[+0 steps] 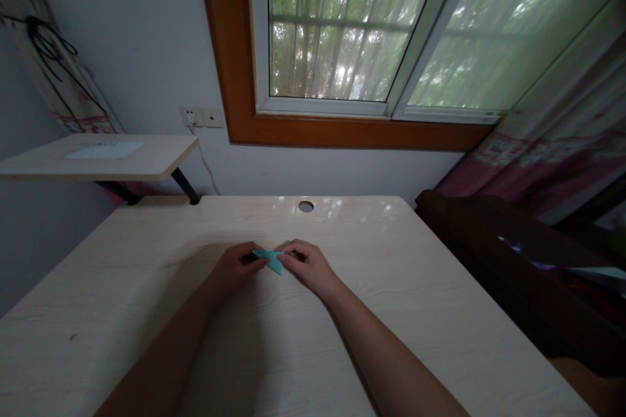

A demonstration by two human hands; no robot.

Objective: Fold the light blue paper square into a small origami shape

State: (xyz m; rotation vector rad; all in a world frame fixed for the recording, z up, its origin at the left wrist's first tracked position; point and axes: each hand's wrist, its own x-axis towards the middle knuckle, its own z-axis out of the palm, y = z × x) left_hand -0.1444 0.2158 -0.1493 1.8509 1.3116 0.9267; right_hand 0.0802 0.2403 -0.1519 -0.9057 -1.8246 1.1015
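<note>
A small folded piece of light-blue paper [274,262] is held between my two hands, just above the pale wooden desk. My left hand [240,262] pinches its left side between thumb and fingers. On the other side, my right hand [307,262] grips the right edge with thumb and fingertips. One pointed corner of the paper hangs down toward me between the hands. The fingers cover parts of the folds, so its full shape is hidden.
The desk [391,313] has a round cable hole [306,206] near its back edge. A raised shelf [29,159] on black legs stands at the left, with a white sheet [105,150] on it. Dark wooden furniture [469,234] borders the right side. A window [337,107] is behind.
</note>
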